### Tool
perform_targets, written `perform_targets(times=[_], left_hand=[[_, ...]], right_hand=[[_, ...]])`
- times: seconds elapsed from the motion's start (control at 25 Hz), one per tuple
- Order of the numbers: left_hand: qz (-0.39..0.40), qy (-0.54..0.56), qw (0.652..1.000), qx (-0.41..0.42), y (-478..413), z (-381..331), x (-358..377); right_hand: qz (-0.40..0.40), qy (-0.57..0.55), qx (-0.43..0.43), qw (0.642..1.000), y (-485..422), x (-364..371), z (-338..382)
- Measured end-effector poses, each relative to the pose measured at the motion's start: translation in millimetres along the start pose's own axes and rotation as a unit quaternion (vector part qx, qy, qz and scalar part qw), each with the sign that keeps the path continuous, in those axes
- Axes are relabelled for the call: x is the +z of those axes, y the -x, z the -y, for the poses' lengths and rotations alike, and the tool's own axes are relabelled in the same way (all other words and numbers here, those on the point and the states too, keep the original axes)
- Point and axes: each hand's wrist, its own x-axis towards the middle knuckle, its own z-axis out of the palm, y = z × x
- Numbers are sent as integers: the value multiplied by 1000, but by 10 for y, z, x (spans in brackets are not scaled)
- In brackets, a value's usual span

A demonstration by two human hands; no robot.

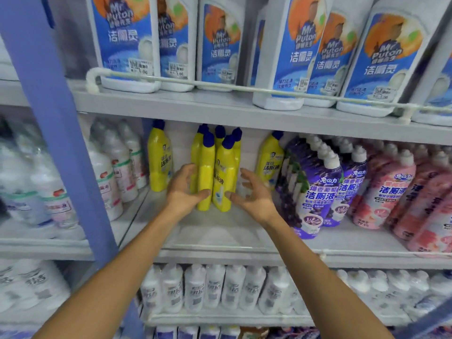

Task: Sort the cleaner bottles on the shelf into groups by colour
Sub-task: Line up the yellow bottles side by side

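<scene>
Much of the scene was blurred or cut off. The white bottles with green bands (122,172) at the left of the middle shelf (220,231) were smeared, and their labels could not be read. A blue upright post (56,118) hid part of that row. The pink bottles (384,192) ran off the right edge. The tops of the large white jugs with blue labels (127,40) on the shelf above were cropped, and a white wire rail (195,83) crossed their bases. The rear bottles of the yellow cluster (215,167) showed only blue caps and slivers of their sides behind the two front ones.

The yellow cluster stood upright near the middle of the middle shelf, set back from its front edge. A lone yellow bottle (159,162) stood apart to its left, near the green-banded row. Another yellow bottle (269,162) leaned to its right, just beside the purple bottles (318,189), with the pink ones beyond. Rows of small white bottles (215,287) filled the shelf below.

The left hand (182,189) cupped the cluster's left side, fingers curved round it and thumb across the front bottle. The right hand (252,194) was half open on the other side, fingers spread and bent. Its thumb was at the right front bottle's lower edge. Whether its fingertips touched the cluster could not be told.
</scene>
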Motion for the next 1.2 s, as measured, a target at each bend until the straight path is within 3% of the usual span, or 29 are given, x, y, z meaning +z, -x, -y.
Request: perform_targets(times=[0.32, 0.6, 0.76, 1.2], left_hand=[[-50, -46, 997, -32, -328, 19, 274], [-72, -44, 996, -14, -288, 103, 207], [-90, -38, 995, -5, -147, 213, -111], [-251, -111, 961, -44, 201, 275, -851]], right_hand=[[-61, 11, 3, 998, -491, 371, -155], [-59, -28, -14, 998, -511, 436, -292], [-20, -70, -11, 997, -481, 679, -212], [72, -125, -51, 988, -544, 1708, 323]])
